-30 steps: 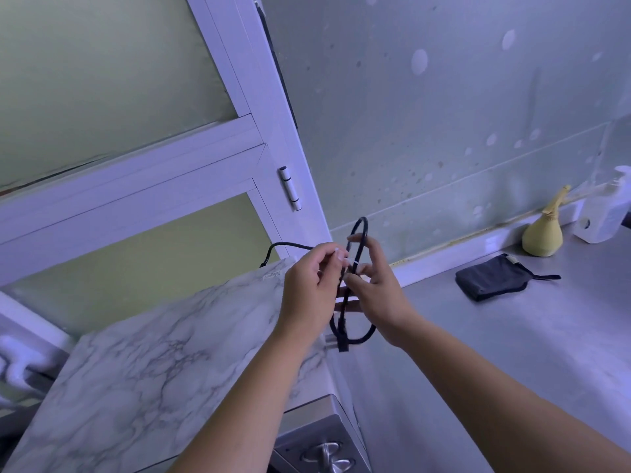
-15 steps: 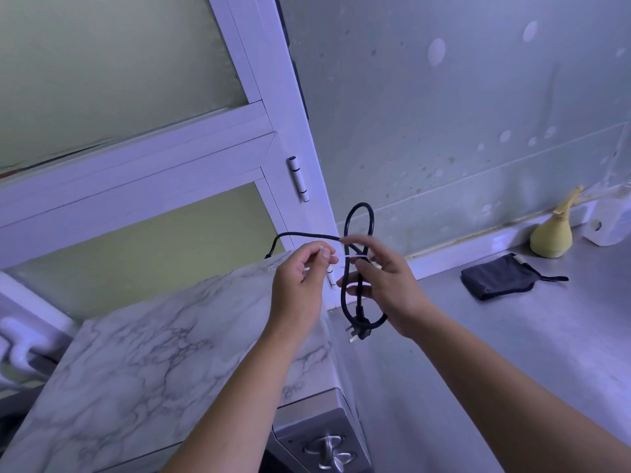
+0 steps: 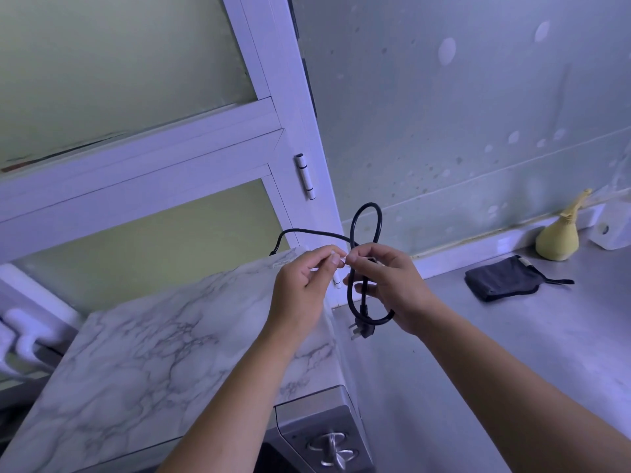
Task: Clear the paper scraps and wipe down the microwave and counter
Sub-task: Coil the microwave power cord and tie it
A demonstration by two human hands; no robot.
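Cool, bluish daylight filters through the frosted glass panes (image 3: pixel 112 56), leaving the scene dim and softly shadowed; wide-angle distortion bends straight lines at the edges

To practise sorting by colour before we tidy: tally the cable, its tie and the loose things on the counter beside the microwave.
Black or dark: 2, the cable and the folded cloth.
Yellow: 1, the pear-shaped bag.
White: 2, the thin tie and the bottle at the frame edge.
Total: 5.
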